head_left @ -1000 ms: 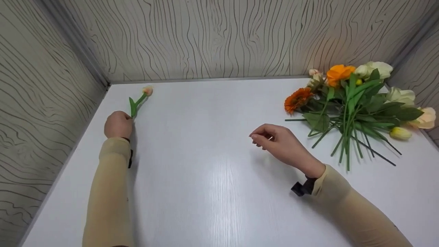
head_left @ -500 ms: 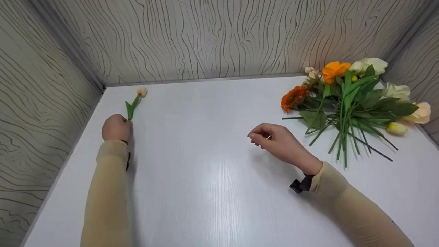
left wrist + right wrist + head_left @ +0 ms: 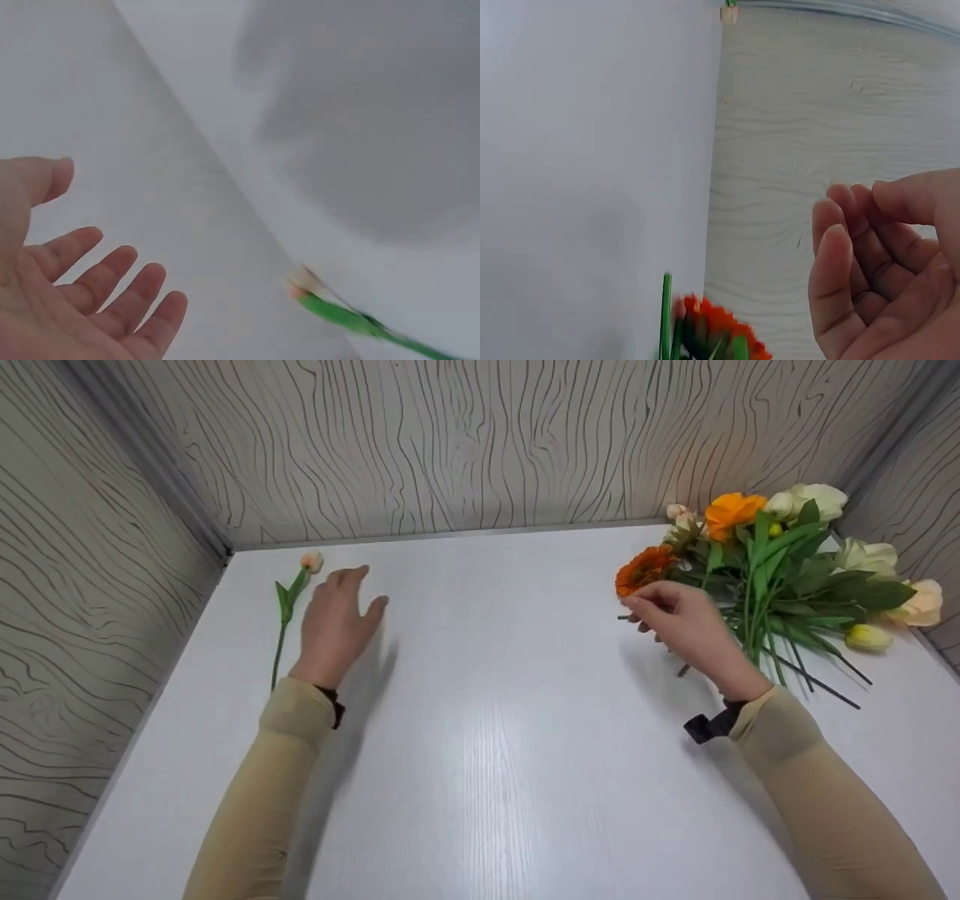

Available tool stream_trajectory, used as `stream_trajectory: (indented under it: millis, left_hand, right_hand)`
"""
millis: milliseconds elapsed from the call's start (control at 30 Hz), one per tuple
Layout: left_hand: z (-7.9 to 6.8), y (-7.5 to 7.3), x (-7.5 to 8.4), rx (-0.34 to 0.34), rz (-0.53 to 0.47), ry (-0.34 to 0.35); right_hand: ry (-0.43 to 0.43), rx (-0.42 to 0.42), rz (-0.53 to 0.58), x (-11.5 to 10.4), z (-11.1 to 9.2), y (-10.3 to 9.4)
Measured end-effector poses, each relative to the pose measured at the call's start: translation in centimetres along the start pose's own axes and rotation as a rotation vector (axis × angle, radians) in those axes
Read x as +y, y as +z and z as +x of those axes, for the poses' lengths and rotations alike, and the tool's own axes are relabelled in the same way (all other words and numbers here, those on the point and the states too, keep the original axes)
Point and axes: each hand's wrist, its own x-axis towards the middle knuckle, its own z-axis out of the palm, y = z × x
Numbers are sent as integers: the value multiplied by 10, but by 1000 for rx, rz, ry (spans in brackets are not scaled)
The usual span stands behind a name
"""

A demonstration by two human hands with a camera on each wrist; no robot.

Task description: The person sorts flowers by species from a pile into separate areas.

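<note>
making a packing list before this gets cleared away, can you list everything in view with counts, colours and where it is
pink tulip: one, pink with green stem, table's left
red-orange flower: one, pile's left edge
orange flower: one, pile's back
pale pink bud: one, pile's back left
white blooms: at least two, pile's back and right
peach flower: one, pile's far right
yellow tulip: one, pile's right front
stems and leaves: many, green, overlapping, uncountable
table: one, white, underneath
walls: three, pale, dark-lined, back and sides
sleeves: two, beige, both arms
wrist straps: two, black, both wrists
left hand: one, bare, right of pink tulip
right hand: one, bare, by red-orange flower
</note>
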Motion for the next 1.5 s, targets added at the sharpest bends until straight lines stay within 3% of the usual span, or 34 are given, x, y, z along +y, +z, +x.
stream_trajectory:
  millis: [233,300,433,533,733,1133,1500]
  left_hand:
    - [-35,38,87,-57,74,327]
    - [-42,47,105,-84,97,395]
    - [-50,59,124,-122,120,449]
    - [-53,65,128,-143,124,464]
    - [-57,70,127,-193,86,470]
    - [-58,71,128,-225,95,480]
    - [-58,71,129,-243,89,486]
  right_hand:
    - [118,145,-178,40,-3,-61]
    - [145,186,-225,50,-9,-77]
    - [167,251,-306,63,-16,-101]
    - [165,251,-356,70,-19,-110]
    - [201,126,-437,78,-18,-110]
    - [280,17,-469,89,-15,-96]
    - [276,-64,-489,88,-13,-99]
